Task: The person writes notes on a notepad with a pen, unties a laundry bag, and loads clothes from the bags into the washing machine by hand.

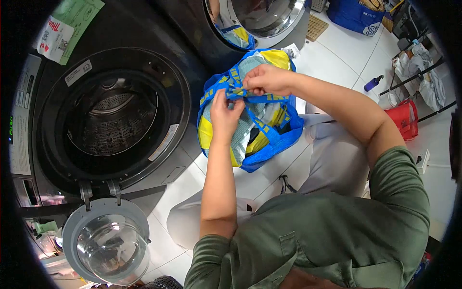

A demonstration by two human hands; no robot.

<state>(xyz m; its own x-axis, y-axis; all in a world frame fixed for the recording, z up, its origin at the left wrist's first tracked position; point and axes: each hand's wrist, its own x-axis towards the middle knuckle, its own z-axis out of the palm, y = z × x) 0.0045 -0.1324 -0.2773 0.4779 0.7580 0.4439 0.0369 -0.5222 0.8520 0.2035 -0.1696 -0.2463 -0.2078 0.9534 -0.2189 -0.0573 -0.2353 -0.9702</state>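
A blue bag (262, 158) with yellow panels stands on the floor between my knees, full of cloth items (243, 137) in pale green, white and dark tones. Its blue-and-yellow straps (234, 90) cross over the top and bunch into what looks like a knot. My left hand (225, 116) pinches this bunch from the near left side. From the right, my right hand (265, 79) has its fingers curled on the same straps. Both hands are closed, and the fingertips partly hide the strap ends.
To the left, a dark front-loading washer (113, 115) has its round door (113, 245) swung open low. Another machine's glass door (267, 17) is behind the bag. A purple bottle (373, 83), a red bag (403, 119) and a large blue bag (353, 17) are at the right.
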